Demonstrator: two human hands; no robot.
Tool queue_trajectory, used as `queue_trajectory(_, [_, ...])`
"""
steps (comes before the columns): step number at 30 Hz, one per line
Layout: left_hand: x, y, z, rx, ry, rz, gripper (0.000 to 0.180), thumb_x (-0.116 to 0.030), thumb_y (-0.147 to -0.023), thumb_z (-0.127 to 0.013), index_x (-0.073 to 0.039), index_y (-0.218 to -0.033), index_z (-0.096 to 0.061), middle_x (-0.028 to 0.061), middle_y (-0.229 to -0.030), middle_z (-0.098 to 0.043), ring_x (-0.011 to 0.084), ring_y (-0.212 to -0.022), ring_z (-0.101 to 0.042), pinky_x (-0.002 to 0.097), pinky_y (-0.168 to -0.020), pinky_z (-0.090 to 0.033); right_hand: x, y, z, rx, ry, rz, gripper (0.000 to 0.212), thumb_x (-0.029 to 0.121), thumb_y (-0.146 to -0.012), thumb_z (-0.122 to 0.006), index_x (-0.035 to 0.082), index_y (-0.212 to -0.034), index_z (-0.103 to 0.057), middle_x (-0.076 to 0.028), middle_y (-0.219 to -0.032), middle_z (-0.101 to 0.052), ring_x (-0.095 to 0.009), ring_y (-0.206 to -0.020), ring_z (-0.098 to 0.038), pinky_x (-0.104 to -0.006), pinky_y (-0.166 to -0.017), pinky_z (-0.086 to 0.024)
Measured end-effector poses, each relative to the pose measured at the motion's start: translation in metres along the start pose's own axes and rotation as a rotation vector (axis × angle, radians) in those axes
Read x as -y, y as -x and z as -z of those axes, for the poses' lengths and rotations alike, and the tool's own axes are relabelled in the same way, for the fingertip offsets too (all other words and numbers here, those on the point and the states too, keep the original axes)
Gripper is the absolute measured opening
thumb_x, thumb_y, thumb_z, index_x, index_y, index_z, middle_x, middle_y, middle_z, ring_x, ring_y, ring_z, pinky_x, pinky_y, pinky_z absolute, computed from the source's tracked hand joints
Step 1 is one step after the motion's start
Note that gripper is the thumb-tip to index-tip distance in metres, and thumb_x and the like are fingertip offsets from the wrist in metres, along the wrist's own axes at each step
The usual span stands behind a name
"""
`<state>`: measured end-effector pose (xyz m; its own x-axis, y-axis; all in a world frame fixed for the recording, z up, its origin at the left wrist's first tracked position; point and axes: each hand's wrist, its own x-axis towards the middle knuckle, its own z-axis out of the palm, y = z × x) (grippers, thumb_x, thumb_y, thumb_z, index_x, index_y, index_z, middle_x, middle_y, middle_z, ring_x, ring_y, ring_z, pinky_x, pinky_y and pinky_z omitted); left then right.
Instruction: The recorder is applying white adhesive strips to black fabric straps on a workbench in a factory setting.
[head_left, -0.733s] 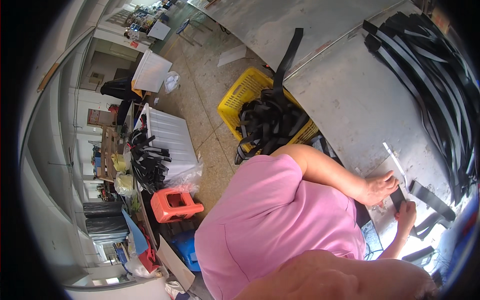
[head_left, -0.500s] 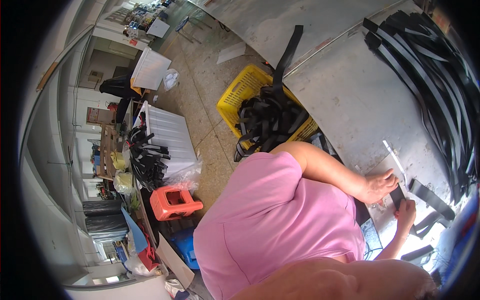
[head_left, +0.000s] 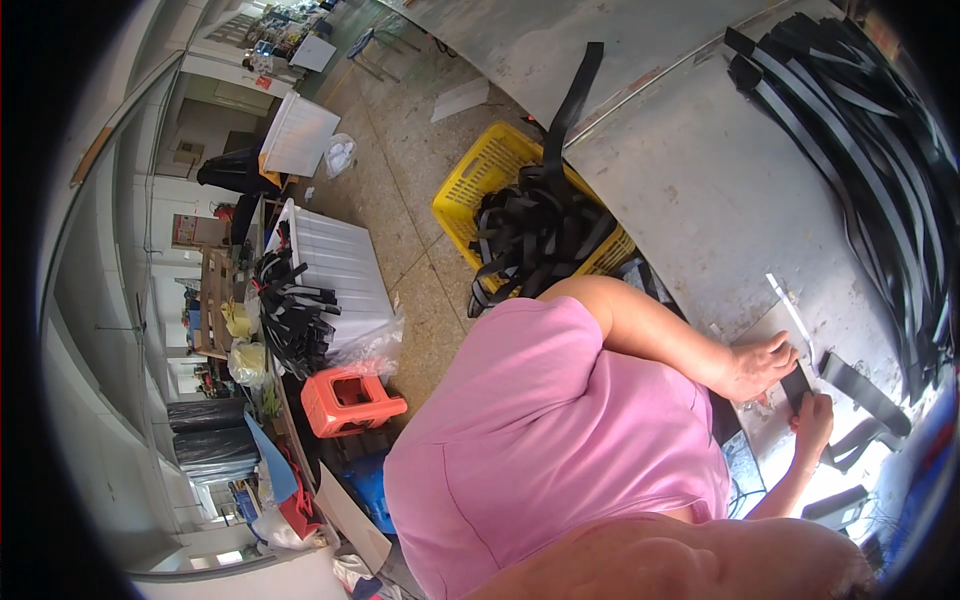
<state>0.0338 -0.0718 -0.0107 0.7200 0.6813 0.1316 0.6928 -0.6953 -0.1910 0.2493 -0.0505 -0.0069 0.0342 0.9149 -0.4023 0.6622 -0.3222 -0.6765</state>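
On the metal worktable point(head_left: 680, 190) at the right, a short black strap point(head_left: 796, 384) runs between my two hands. My left hand point(head_left: 760, 368) has its fingers bent down at the strap's far part, beside a narrow white strip point(head_left: 792, 312). My right hand point(head_left: 814, 424) is closed, thumb and fingers pinching the strap's nearer part. The strap's ends are partly hidden by my fingers. A wider dark strap point(head_left: 865, 390) lies just right of my hands, with a loop of the same material below it.
A long bundle of black and grey straps point(head_left: 850, 150) covers the table's right side. Left of the table, a yellow crate point(head_left: 460, 195) holds tangled black straps, one reaching up over the table edge. Farther left are an orange stool point(head_left: 345, 403) and a white bin point(head_left: 340, 265).
The view has shifted very slightly. Both hands stay at the strap in almost the same pose.
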Motion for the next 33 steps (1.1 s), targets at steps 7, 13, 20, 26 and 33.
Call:
queue_trajectory(7, [0.0, -0.001, -0.001, 0.004, 0.016, -0.003, 0.076, -0.056, -0.083, -0.043, 0.006, -0.125, -0.043, 0.0185, -0.128, -0.041, 0.0296, -0.12, -0.037, 0.0535, -0.104, -0.017, 0.004, 0.001, 0.0, -0.009, 0.014, -0.004, 0.022, 0.022, -0.088, -0.055, 0.002, -0.078, -0.049, -0.003, -0.056, -0.047, -0.009, -0.044, -0.047, -0.0248, -0.041, -0.037])
queue_trajectory(13, [0.002, -0.001, 0.0, -0.001, 0.027, -0.019, 0.075, -0.056, -0.082, -0.044, 0.007, -0.125, -0.045, 0.0182, -0.129, -0.042, 0.0295, -0.12, -0.037, 0.0533, -0.104, -0.018, 0.001, 0.0, 0.001, -0.013, 0.031, 0.007, 0.023, 0.022, -0.088, -0.054, 0.002, -0.079, -0.049, -0.003, -0.056, -0.046, -0.009, -0.043, -0.046, -0.0239, -0.038, -0.037])
queue_trajectory(20, [0.001, -0.001, 0.0, 0.008, 0.028, 0.007, 0.076, -0.057, -0.081, -0.045, 0.005, -0.125, -0.044, 0.0172, -0.127, -0.043, 0.029, -0.118, -0.038, 0.053, -0.104, -0.018, -0.005, -0.002, 0.0, -0.018, 0.02, 0.012, 0.024, 0.023, -0.087, -0.055, 0.001, -0.08, -0.05, -0.003, -0.056, -0.045, -0.009, -0.043, -0.046, -0.0234, -0.036, -0.037])
queue_trajectory(26, [0.0, -0.004, -0.001, 0.004, 0.02, 0.013, 0.077, -0.058, -0.081, -0.045, 0.004, -0.126, -0.043, 0.0167, -0.127, -0.043, 0.0285, -0.118, -0.037, 0.0531, -0.104, -0.018, -0.007, -0.002, 0.002, -0.011, -0.042, 0.009, 0.024, 0.023, -0.087, -0.055, 0.001, -0.08, -0.05, -0.002, -0.056, -0.045, -0.008, -0.043, -0.045, -0.0231, -0.036, -0.036])
queue_trajectory(33, [0.001, 0.005, -0.002, -0.013, 0.039, 0.023, 0.074, -0.057, -0.081, -0.045, 0.001, -0.127, -0.045, 0.0171, -0.128, -0.042, 0.028, -0.117, -0.038, 0.053, -0.103, -0.019, -0.006, 0.0, -0.004, 0.002, -0.045, 0.014, 0.023, 0.023, -0.087, -0.054, 0.001, -0.08, -0.049, -0.002, -0.058, -0.046, -0.008, -0.044, -0.045, -0.0229, -0.036, -0.036])
